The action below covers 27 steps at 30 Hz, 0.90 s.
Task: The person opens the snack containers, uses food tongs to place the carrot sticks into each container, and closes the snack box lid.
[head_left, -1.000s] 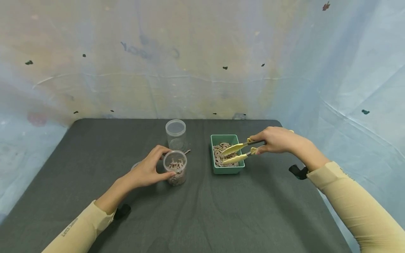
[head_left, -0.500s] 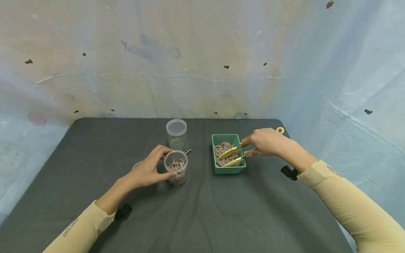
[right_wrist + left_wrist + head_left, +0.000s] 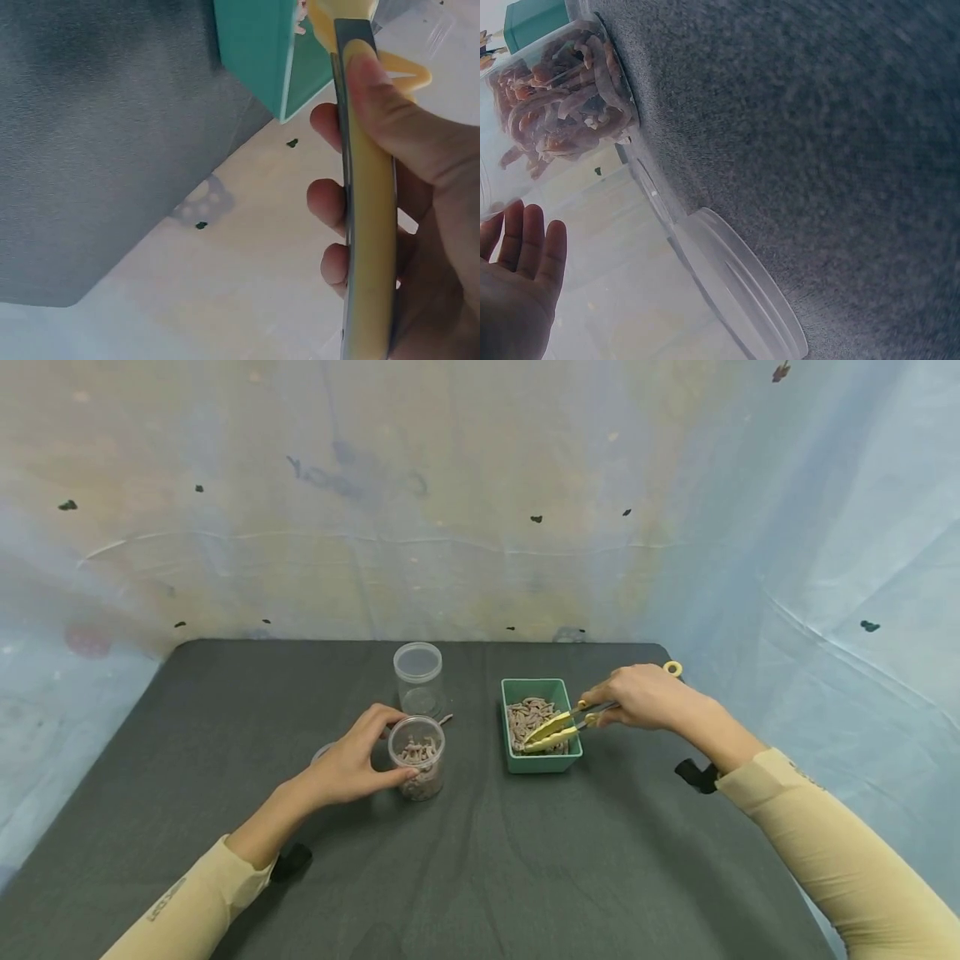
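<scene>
My left hand (image 3: 351, 762) grips a clear plastic jar (image 3: 417, 758) near its rim, thumb on the near side and fingers round the far side. Brownish-grey strips (image 3: 566, 97) fill the jar's lower part in the left wrist view. To the right, my right hand (image 3: 637, 695) holds yellow-tipped tongs (image 3: 551, 732), fingers wrapped round their yellow and dark handle (image 3: 367, 225). The tong tips lie close together over the strips (image 3: 527, 717) inside a green rectangular tub (image 3: 543, 763). Whether the tips pinch a strip, I cannot tell.
A second clear jar with a lid (image 3: 417, 672) stands behind the held jar. One loose strip (image 3: 446, 719) lies on the dark tablecloth (image 3: 480, 868) beside it. Left of the held jar, a translucent lid (image 3: 742, 285) lies on the cloth, mostly behind my left hand in the head view.
The tongs have dipped further into the green tub and their tips have closed together. My right hand went left, then slightly back right. My left hand and the jar have stayed still.
</scene>
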Motion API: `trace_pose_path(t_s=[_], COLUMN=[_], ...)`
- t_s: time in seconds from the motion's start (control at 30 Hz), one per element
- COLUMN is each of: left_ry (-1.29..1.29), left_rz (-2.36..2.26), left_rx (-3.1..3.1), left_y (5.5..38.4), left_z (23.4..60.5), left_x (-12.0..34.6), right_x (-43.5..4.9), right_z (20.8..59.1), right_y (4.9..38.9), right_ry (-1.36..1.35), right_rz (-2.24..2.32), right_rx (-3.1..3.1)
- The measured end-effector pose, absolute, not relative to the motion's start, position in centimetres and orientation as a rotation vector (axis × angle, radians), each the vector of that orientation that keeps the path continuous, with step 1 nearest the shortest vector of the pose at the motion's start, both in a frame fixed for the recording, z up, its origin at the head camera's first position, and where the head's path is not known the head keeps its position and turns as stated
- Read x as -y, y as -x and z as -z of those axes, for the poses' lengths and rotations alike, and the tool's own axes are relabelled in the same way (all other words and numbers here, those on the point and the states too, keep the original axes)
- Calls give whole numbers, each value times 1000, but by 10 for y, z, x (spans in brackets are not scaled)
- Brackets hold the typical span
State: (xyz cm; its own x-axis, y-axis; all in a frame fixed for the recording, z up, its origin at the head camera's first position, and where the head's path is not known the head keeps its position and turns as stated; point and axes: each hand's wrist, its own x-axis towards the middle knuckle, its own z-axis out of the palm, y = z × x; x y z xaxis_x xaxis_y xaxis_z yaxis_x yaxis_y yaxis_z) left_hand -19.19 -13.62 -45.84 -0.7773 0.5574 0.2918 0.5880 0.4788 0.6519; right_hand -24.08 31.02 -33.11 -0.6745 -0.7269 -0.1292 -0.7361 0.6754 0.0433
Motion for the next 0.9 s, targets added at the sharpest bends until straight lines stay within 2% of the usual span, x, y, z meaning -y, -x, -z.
trace_pose_path(t_s=[0.57,0.73,0.9], left_ry=[1029,1030,1031], left_rz=[1188,1177,1175], left_rx=[2677,2669,2660], left_y=[193,193,193], left_z=[458,458,458], left_x=[137,138,139], right_x=[-342,-336,-314], right_z=[333,330,321], right_y=[232,234,237], right_ry=[1192,1247,1416], right_rz=[282,375,492], right_rx=[-2887,-2890,-2877])
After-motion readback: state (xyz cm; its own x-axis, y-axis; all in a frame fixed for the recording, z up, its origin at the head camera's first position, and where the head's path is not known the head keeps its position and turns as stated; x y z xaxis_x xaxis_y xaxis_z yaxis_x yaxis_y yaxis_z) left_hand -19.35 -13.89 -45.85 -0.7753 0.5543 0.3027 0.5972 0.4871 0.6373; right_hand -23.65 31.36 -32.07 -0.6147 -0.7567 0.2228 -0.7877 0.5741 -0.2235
